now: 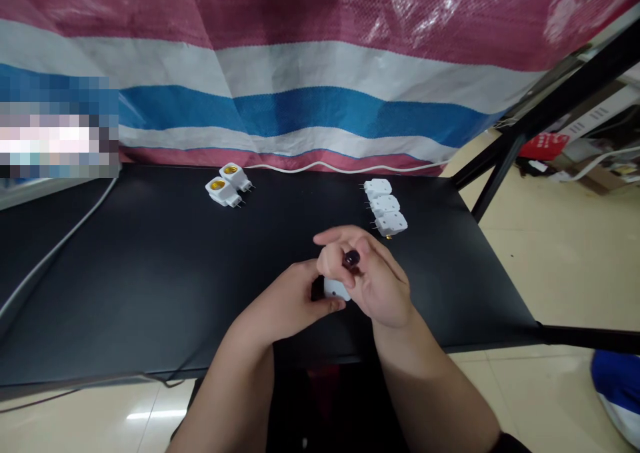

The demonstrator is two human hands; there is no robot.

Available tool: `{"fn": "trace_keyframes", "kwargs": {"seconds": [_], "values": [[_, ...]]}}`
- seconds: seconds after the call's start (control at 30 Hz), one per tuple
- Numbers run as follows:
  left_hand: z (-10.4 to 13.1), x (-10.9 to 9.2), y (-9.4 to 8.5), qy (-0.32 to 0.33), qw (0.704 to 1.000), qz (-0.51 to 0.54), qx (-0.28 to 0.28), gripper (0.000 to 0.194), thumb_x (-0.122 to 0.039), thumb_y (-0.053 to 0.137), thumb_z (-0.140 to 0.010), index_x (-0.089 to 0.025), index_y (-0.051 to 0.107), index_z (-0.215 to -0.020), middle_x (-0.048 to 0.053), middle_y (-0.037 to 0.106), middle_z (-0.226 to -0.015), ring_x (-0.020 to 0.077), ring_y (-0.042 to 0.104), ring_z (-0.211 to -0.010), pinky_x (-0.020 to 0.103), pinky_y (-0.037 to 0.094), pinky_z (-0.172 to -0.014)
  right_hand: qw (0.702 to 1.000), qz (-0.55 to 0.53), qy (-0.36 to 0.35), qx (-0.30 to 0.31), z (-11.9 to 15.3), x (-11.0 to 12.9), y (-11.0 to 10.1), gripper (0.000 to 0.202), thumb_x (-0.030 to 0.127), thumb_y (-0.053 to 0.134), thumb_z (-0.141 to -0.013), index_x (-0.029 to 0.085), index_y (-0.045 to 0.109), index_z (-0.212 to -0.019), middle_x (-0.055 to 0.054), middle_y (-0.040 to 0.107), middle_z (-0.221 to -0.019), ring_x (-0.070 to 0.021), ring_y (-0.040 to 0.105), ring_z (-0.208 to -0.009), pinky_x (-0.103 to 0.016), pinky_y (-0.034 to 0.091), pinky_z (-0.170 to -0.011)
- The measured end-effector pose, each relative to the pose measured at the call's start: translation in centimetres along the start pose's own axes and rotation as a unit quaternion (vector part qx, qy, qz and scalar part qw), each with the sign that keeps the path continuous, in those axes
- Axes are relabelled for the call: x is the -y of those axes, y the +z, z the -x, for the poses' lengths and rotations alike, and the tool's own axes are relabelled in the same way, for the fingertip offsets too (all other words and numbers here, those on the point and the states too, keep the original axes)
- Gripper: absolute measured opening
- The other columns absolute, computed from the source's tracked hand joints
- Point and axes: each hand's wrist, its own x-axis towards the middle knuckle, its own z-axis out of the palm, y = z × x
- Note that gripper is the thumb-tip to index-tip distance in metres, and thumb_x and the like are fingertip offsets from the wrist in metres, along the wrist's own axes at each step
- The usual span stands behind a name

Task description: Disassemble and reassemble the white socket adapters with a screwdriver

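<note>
Head view: one white piece (337,289) is gripped by the left hand (285,301), and one dark handle (352,259) by the curled fingers of the right hand (377,283). On the black table (150,273), two gold-lined sockets (218,186) are placed far left, three pronged units (385,205) far right.

Two sockets (223,185) lie left of three adapters (385,206), all on the table (150,273).
</note>
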Motion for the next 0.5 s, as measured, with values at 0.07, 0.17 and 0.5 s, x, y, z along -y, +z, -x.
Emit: {"fn": "trace_keyframes", "kwargs": {"seconds": [0.07,0.17,0.5], "values": [[-0.02,-0.1,-0.04,-0.003,1.0,0.0,0.006,0.022,-0.02,0.079,-0.09,-0.022,0.074,-0.111,0.002,0.078,-0.105,0.0202,0.073,-0.092,0.035,0.057,-0.086,1.0,-0.018,-0.016,-0.005,0.07,-0.28,0.08,0.025,0.043,0.049,-0.114,0.029,0.063,-0.128,0.006,0.042,-0.07,-0.0148,0.035,-0.06,-0.033,0.034,-0.063],[0.01,-0.01,-0.02,-0.003,1.0,0.001,0.006,0.025,-0.02,0.078,-0.09,-0.023,0.074,-0.115,0.002,0.078,-0.107,0.0196,0.072,-0.093,0.034,0.056,-0.086,1.0,-0.004,-0.024,-0.01,0.04,-0.28,-0.03,0.01,0.037,0.063,-0.109,0.031,0.06,-0.116,0.003,0.052,-0.083,-0.0145,0.046,-0.068,-0.033,0.039,-0.068],[-0.07,-0.12,-0.16,0.008,1.0,0.01,0.007,0.022,-0.017,0.078,-0.09,-0.023,0.075,-0.111,0.002,0.079,-0.111,0.0202,0.073,-0.098,0.034,0.057,-0.09,0.999,-0.03,-0.02,-0.016,-0.15,-0.1,0.05,0.019,0.048,0.061,-0.109,0.029,0.058,-0.112,0.005,0.049,-0.074,-0.0141,0.041,-0.062,-0.031,0.037,-0.062]]}}
